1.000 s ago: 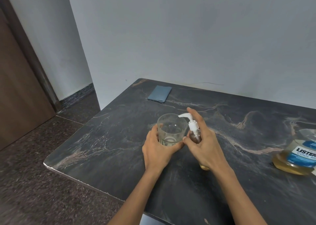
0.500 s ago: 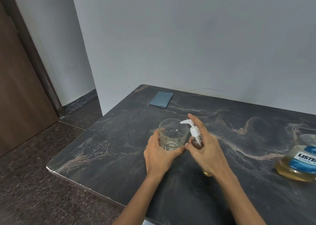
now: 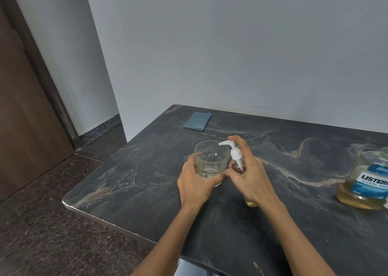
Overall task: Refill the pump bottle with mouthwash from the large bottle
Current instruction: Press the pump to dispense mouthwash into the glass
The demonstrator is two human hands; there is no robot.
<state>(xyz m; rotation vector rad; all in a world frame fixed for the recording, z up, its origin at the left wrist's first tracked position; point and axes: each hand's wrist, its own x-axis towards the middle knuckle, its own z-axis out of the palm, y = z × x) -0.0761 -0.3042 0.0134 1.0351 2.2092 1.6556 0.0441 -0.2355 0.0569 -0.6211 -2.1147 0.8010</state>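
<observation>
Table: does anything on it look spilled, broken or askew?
No spill shows on the table. The large bottle looks tilted at the picture's right edge, perhaps only by the wide lens. The glass stands upright.

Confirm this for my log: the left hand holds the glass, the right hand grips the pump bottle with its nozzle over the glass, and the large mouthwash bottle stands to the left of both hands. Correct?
Not quite. In the head view the large mouthwash bottle stands to the right of both hands, at the frame's edge. The rest holds: the left hand holds the glass, and the right hand grips the pump bottle, nozzle over the glass.
</observation>
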